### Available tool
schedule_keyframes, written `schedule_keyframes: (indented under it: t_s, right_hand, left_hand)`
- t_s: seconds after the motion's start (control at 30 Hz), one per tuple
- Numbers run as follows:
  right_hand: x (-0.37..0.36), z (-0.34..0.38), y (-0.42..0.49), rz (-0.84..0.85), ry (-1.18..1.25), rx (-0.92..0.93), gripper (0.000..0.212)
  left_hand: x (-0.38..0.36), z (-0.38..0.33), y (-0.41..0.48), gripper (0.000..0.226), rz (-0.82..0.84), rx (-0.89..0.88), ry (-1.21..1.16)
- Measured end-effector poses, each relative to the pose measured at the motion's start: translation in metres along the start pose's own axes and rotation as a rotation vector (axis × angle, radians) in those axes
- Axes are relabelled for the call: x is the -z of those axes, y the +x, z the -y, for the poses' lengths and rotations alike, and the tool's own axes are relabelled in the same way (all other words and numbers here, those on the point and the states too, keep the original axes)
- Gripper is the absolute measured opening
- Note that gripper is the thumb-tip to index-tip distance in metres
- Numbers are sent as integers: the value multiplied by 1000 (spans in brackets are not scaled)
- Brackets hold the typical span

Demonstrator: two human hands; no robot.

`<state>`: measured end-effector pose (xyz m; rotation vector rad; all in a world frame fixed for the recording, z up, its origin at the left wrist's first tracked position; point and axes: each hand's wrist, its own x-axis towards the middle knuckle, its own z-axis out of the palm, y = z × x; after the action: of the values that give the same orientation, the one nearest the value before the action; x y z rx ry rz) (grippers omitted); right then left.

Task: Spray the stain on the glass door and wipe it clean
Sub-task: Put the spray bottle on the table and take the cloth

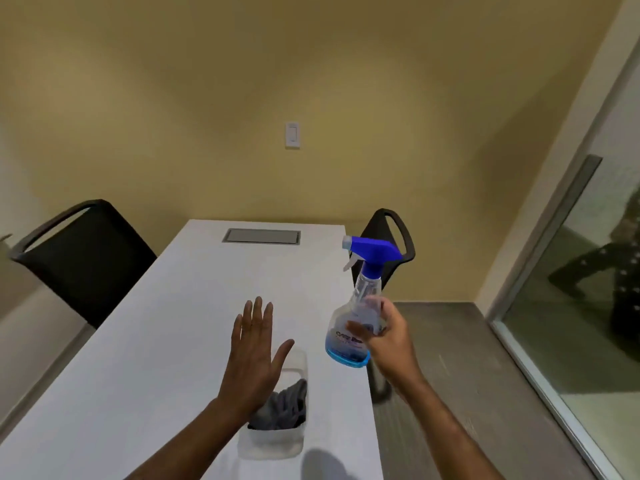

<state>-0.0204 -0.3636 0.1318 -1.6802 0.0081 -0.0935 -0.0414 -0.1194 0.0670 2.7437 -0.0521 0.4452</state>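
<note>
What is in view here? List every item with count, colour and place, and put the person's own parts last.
spray bottle: 1, clear with blue liquid and blue trigger head, held up above the table's right edge
cloth: 1, grey, bunched inside the container
container: 1, clear plastic, on the table near the right edge
table: 1, white, centre
hatch: 1, grey, set in the table's far end
chairs: 2, black, either side of the table's far end
wall switch: 1, white, on the yellow wall
glass door: 1, grey frame, far right
left hand: open, flat, above the container
right hand: gripping the bottle
</note>
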Motion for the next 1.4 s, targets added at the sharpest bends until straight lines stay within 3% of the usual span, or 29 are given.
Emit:
schedule_keyframes:
  t_s: [0.43,0.53,1.0,1.4]
  right_hand:
    - [-78,-59,97,92,-100,12,45]
    - [-99,-78,115,86,-106,-16,47]
    - [-173,-172,190,157,-158,-110,45]
    - [-191,-228,218,194,-146,-202,45]
  left_hand:
    - [-48,62,19,93,105,140,-16]
    - [-65,81,28,80,146,140,-2]
    - [-125,143,57,68,231,111,-168]
    - [-156,162,51,61,289,89,-159]
